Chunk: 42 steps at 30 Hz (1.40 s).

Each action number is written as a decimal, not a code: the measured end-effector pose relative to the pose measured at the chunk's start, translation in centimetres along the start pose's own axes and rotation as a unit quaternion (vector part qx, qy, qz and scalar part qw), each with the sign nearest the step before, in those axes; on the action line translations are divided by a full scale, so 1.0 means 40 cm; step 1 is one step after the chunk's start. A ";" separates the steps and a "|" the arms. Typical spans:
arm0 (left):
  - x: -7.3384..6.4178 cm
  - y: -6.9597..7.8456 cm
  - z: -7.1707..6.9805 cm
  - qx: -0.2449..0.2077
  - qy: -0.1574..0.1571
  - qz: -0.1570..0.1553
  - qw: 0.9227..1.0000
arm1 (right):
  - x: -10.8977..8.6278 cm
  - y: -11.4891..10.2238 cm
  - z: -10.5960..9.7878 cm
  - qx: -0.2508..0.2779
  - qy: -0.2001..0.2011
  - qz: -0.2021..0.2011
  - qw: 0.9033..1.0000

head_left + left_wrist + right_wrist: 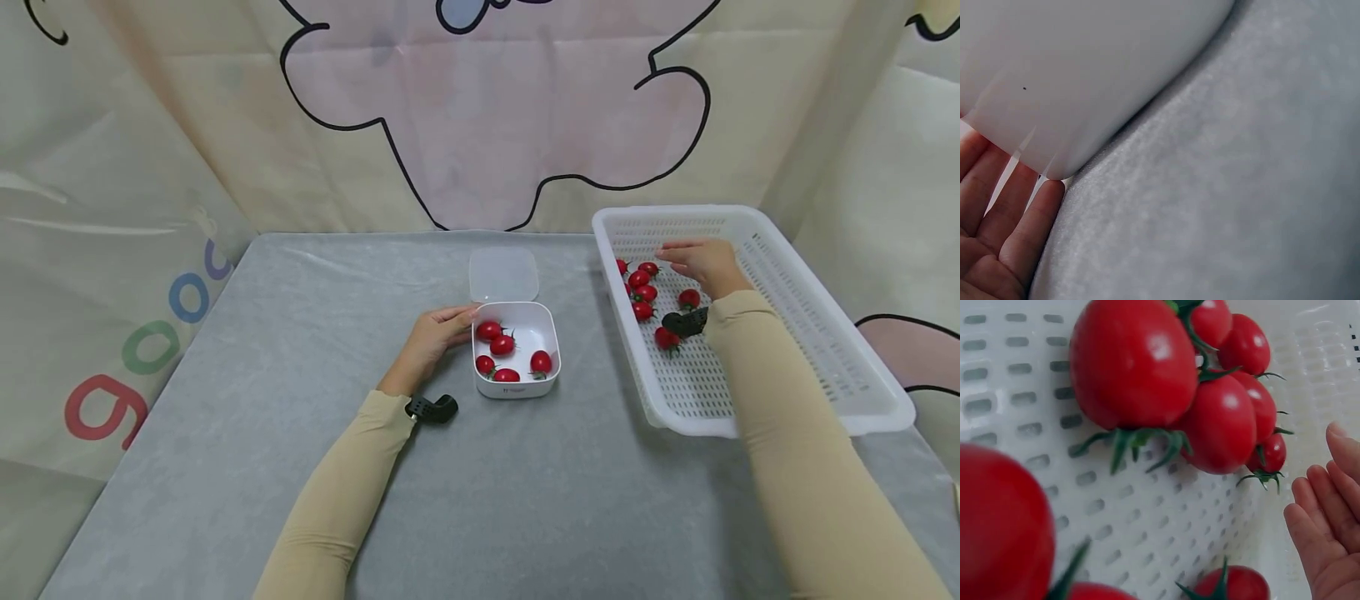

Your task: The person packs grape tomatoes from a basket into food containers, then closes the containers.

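My left hand (433, 340) rests against the left side of a small white square container (517, 390), fingers extended. In the left wrist view, fingertips (1054, 187) touch the container's smooth wall (1097, 81). Several red cherry tomatoes (502, 345) lie inside the container, mostly along its left and front. Over the white perforated basket (705, 404) at the right, my right hand (705, 262) hovers with nothing in it. Its fingers are loosely extended in the right wrist view. More tomatoes (639, 279) with green stems cluster along the basket's left side, left of and below this hand.
A translucent square lid (504, 273) lies just behind the container. The basket's raised rim (622, 333) stands between the container and the tomatoes inside it. Grey cloth covers the table (525, 492), and a printed curtain (480, 125) hangs behind.
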<state>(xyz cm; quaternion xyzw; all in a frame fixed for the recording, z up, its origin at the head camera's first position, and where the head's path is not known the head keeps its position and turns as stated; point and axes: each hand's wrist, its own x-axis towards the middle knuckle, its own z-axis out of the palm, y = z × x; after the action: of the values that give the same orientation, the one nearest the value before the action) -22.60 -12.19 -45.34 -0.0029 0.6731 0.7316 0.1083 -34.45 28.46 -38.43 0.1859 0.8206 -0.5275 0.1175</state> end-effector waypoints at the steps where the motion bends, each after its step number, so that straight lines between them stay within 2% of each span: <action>1: 0.000 0.000 0.000 0.002 0.000 0.000 1.000 | 0.001 0.001 0.002 -0.003 -0.001 0.000 1.000; 14: 0.001 0.004 0.001 0.002 -0.001 0.003 1.000 | 0.013 0.014 0.015 -0.020 -0.006 0.016 1.000; 20: 0.005 -0.003 0.000 -0.005 -0.002 0.003 1.000 | 0.012 0.015 0.029 -0.061 -0.006 0.018 0.998; 24: 0.007 -0.008 -0.001 -0.006 -0.001 0.003 1.000 | 0.000 0.012 0.038 -0.106 -0.011 -0.027 0.994; 28: 0.005 -0.007 -0.001 -0.006 0.000 0.004 1.000 | -0.006 0.010 0.047 -0.170 -0.002 -0.089 0.981; 31: 0.004 -0.005 0.001 -0.004 0.002 0.003 1.000 | -0.005 0.008 0.053 -0.208 0.006 -0.112 0.972; 35: 0.004 -0.005 0.000 -0.001 0.005 0.000 1.000 | 0.000 0.002 0.055 -0.223 0.015 -0.126 0.967; 38: 0.004 -0.006 -0.001 -0.002 0.002 -0.001 1.000 | -0.002 -0.010 0.052 -0.211 0.024 -0.122 0.969; 42: 0.005 -0.008 -0.001 -0.004 0.001 -0.001 1.000 | -0.014 -0.044 0.049 -0.155 0.017 -0.107 0.982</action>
<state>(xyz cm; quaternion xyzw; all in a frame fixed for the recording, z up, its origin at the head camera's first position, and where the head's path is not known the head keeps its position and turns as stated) -22.75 -12.18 -45.68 -0.0047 0.6702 0.7342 0.1083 -34.72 25.92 -37.57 0.0855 0.9092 -0.4007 0.0738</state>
